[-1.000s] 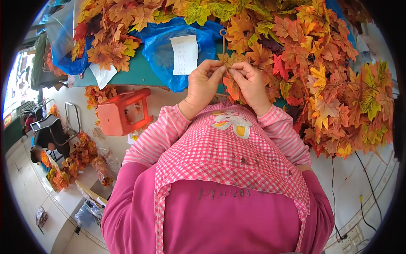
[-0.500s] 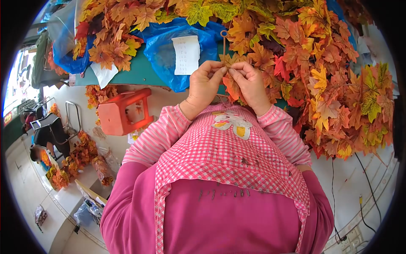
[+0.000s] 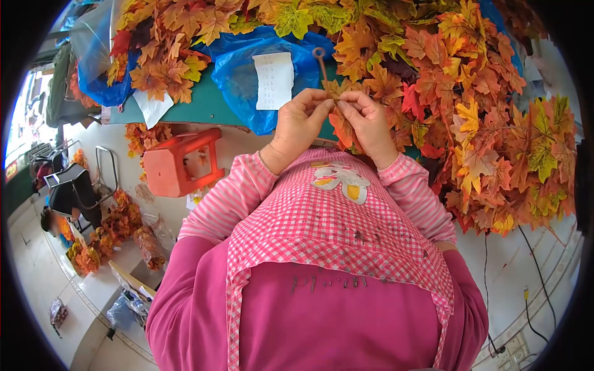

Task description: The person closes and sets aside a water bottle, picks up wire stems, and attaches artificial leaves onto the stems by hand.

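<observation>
My left hand [image 3: 301,123] is closed in a pinch around a thin brown stem [image 3: 322,69] that ends in a small loop above my fingers. Close beside it, my right hand [image 3: 369,127] pinches at the same spot, by the base of an orange artificial leaf [image 3: 342,128]. The fingertips of both hands nearly meet, and what lies exactly between them is too small to make out. Left of my hands, a white paper with handwritten numbers [image 3: 273,80] rests on a blue plastic bag [image 3: 238,86].
Autumn leaves [image 3: 482,142] are heaped on the green table [image 3: 201,113], across the back and right. A red stool [image 3: 167,167] lies below the table's edge. At the far left are a black chair [image 3: 71,185], a partly visible person and more leaves [image 3: 117,226]. Cables hang lower right.
The looped top of the stem has tilted to the left. Both hands stay pinched in nearly the same place.
</observation>
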Available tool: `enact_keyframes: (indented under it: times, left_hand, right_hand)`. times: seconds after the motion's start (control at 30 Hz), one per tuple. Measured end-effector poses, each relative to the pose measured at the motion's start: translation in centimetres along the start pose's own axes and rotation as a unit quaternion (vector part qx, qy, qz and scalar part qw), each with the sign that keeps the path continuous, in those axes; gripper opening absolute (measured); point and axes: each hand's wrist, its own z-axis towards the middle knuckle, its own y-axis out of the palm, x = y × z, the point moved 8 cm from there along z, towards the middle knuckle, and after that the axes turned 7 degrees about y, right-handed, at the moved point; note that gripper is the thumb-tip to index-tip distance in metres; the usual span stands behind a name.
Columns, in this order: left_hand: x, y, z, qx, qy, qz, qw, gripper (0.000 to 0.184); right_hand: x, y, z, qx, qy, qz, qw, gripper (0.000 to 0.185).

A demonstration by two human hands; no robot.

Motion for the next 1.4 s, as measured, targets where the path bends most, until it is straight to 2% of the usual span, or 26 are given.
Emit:
enact_keyframes:
  times: [0.13,0.33,0.47,0.5,0.57,0.6,0.63,0.7,0.8,0.83,0.9,1.0,1.1,1.13,1.23,1.27,1.37,1.4]
  left_hand:
    - [0.5,-0.5,0.0,0.0,-0.008,0.041,0.999,0.015]
    - [0.8,-0.8,0.0,0.008,0.037,0.087,0.996,0.012]
    - [0.2,-1.0,0.0,0.022,0.039,0.042,0.998,0.01]
    - [0.2,-1.0,0.0,0.022,0.038,0.024,0.999,0.01]
    - [-1.1,-0.9,0.1,0.031,-0.068,-0.093,0.993,0.012]
    - [-0.9,-1.1,0.4,0.051,-0.11,-0.131,0.984,0.014]
    - [-0.8,-1.3,0.7,0.069,-0.15,-0.17,0.971,0.015]
    - [-2.0,-2.2,1.5,0.083,-0.168,-0.192,0.963,0.019]
    - [-2.4,-3.2,2.0,0.108,-0.182,-0.198,0.957,0.02]
    - [-2.6,-3.3,2.0,0.113,-0.192,-0.205,0.953,0.018]
    - [-3.9,-2.9,1.9,0.097,-0.202,-0.266,0.938,0.018]
    - [-3.6,-1.2,1.4,-0.021,-0.238,-0.439,0.866,0.024]
    - [-2.1,-0.1,0.3,-0.121,-0.22,-0.409,0.878,0.029]
    - [-1.4,0.5,0.0,-0.203,-0.192,-0.4,0.873,0.03]
    - [-1.8,-0.3,-1.0,-0.225,-0.234,-0.27,0.907,0.031]
    - [-1.2,-0.4,-1.1,-0.205,-0.227,-0.191,0.933,0.026]
    - [-3.3,-1.3,-0.5,-0.226,-0.145,-0.035,0.963,0.015]
    - [-3.1,-1.4,-0.6,-0.225,-0.125,-0.022,0.966,0.017]
  right_hand:
    - [-0.4,0.5,0.1,-0.02,-0.015,-0.02,1.0,0.01]
    - [-1.1,1.2,0.2,-0.004,-0.047,-0.027,0.999,0.006]
    - [-2.1,1.9,0.6,-0.005,-0.072,-0.146,0.987,0.008]
    - [-1.4,1.8,1.1,-0.038,-0.003,-0.089,0.995,0.01]
    - [-0.6,1.5,2.2,-0.102,0.132,0.028,0.986,0.016]
    - [-1.7,1.7,2.4,-0.114,0.111,0.098,0.982,0.029]
    - [-1.5,1.4,2.8,-0.185,0.133,0.138,0.964,0.042]
    - [1.4,0.1,3.3,-0.067,0.216,0.178,0.958,0.048]
    - [5.9,0.0,1.5,-0.161,0.298,0.134,0.931,0.05]
    - [6.5,0.2,0.4,-0.209,0.321,0.165,0.909,0.048]
    - [5.6,0.0,0.2,-0.232,0.268,0.142,0.924,0.039]
    - [5.2,-0.9,-0.1,-0.201,0.231,0.032,0.951,0.026]
    - [3.5,-1.3,0.1,-0.134,0.133,-0.152,0.97,0.02]
    - [2.0,-0.9,0.2,-0.131,-0.008,-0.208,0.969,0.019]
    - [0.9,-1.5,-0.7,0.026,-0.116,-0.268,0.956,0.018]
    - [0.5,-1.3,-1.0,0.052,-0.115,-0.262,0.957,0.016]
    - [-1.3,-1.6,-1.8,0.118,-0.201,-0.301,0.925,0.015]
    - [-1.5,-1.6,-2.0,0.114,-0.174,-0.289,0.934,0.012]
